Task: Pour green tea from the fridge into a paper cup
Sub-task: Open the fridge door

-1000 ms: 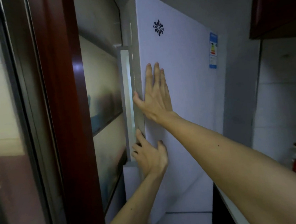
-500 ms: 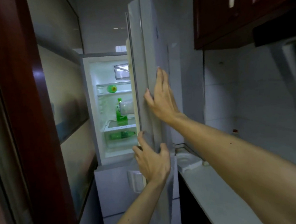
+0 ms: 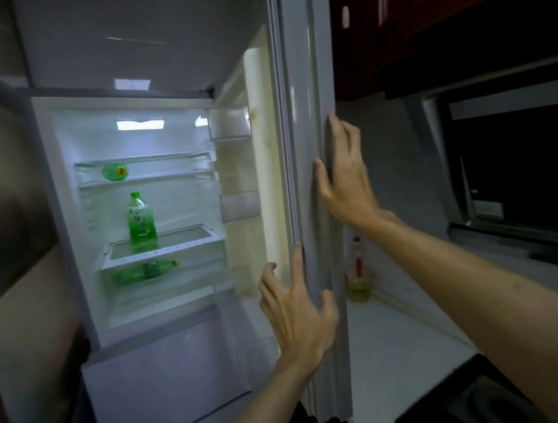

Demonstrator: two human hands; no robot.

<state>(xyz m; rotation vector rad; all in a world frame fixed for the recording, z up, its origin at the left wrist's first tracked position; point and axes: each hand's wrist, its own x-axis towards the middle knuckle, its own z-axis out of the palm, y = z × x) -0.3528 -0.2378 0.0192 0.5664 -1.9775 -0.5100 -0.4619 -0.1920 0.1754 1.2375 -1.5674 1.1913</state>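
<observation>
- Step in hand: opening up. The fridge door [image 3: 315,207] stands swung wide, edge-on to the camera.
- The right hand [image 3: 347,183] lies flat on its outer face. The left hand [image 3: 299,316], fingers straight and spread, touches its edge lower down. Neither holds anything.
- The green tea bottle [image 3: 141,222] stands upright on the middle shelf [image 3: 184,243], well apart from both hands.
- Next, likely: free one hand, reach in and grip the bottle. No paper cup is in view.

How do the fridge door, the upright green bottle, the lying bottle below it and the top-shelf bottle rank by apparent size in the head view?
1. fridge door
2. upright green bottle and lying bottle: about alike, unranked
3. top-shelf bottle, seen end-on, smallest
</observation>
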